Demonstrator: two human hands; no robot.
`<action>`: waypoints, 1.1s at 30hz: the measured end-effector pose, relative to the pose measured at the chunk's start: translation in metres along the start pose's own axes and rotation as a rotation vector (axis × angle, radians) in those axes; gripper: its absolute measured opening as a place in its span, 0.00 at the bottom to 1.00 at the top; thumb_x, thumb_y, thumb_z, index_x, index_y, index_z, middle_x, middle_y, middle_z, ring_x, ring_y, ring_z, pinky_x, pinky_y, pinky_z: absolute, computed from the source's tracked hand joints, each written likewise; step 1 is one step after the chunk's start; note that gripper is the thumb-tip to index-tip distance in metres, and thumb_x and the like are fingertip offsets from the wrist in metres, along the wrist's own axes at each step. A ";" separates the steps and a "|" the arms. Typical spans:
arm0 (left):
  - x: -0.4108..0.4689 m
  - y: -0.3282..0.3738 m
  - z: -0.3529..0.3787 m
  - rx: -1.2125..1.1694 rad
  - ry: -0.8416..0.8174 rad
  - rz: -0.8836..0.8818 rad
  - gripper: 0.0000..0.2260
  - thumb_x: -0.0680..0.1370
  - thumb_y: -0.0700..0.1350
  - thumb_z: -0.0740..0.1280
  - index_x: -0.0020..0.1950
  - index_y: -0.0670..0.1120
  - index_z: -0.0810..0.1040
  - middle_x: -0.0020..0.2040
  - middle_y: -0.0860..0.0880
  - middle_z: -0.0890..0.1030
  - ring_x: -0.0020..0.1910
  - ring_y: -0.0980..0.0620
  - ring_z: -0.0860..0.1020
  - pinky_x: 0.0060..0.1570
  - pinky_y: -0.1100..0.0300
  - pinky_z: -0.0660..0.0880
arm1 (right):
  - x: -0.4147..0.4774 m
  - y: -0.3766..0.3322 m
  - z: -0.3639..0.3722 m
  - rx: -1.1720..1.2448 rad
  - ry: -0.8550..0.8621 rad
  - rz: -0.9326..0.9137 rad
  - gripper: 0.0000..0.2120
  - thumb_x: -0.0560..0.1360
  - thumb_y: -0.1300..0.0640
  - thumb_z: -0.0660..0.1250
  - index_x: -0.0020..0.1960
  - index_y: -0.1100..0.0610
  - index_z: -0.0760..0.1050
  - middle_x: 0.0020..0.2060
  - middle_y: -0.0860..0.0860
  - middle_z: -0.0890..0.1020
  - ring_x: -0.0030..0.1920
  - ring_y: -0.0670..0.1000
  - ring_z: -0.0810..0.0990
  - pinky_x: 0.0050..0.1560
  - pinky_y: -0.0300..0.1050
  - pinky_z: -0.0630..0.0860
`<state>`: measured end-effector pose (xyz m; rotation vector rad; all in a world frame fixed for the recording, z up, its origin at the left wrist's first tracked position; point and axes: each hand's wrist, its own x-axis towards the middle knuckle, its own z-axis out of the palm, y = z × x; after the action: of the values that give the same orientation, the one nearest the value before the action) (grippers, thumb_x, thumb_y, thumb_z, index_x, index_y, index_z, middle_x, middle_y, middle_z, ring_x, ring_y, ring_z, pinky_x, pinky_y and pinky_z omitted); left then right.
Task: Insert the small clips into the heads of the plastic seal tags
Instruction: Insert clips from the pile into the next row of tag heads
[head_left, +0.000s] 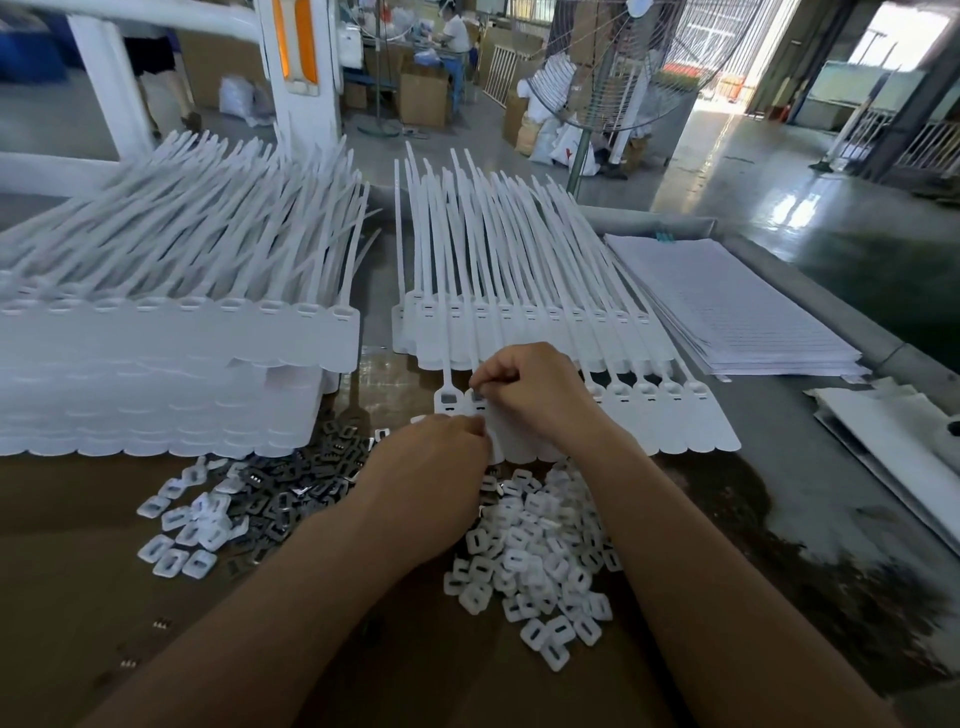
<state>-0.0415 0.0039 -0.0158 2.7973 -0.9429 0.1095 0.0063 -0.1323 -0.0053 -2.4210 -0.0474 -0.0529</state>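
Your right hand (535, 395) has its fingers curled tight, pinching a small grey clip (477, 396) at the second head of the near tags (675, 421), which lie flat on the table (78, 597). Your left hand (441, 457) lies on their flat ends; I cannot tell whether it pinches or only presses. The clip looks light, stiff and easy to drop, so hold it by its edges. The tags look bendy; steady them near the head. Their long axis runs away from you, straps far, flat ends nearest.
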 end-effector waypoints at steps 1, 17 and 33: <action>0.000 0.000 0.001 0.004 -0.001 -0.002 0.14 0.74 0.39 0.57 0.57 0.47 0.75 0.60 0.53 0.73 0.56 0.52 0.73 0.51 0.58 0.73 | 0.000 0.000 0.000 -0.010 -0.009 -0.004 0.07 0.72 0.62 0.67 0.44 0.52 0.82 0.45 0.47 0.83 0.50 0.46 0.79 0.52 0.40 0.74; 0.003 -0.002 0.003 0.013 0.016 0.006 0.15 0.74 0.39 0.56 0.58 0.48 0.74 0.58 0.54 0.74 0.54 0.53 0.73 0.47 0.63 0.69 | -0.001 0.001 0.003 -0.031 0.048 -0.004 0.07 0.72 0.60 0.68 0.39 0.49 0.74 0.41 0.45 0.80 0.45 0.43 0.77 0.48 0.39 0.74; 0.001 -0.003 -0.002 -0.115 0.032 0.008 0.16 0.74 0.38 0.57 0.57 0.49 0.76 0.53 0.56 0.75 0.52 0.57 0.73 0.50 0.61 0.74 | -0.044 -0.020 -0.031 -0.272 -0.300 -0.042 0.05 0.71 0.57 0.71 0.47 0.53 0.82 0.43 0.46 0.82 0.47 0.45 0.79 0.48 0.36 0.75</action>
<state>-0.0393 0.0064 -0.0142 2.6791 -0.9224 0.0971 -0.0389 -0.1386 0.0287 -2.6792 -0.2410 0.3032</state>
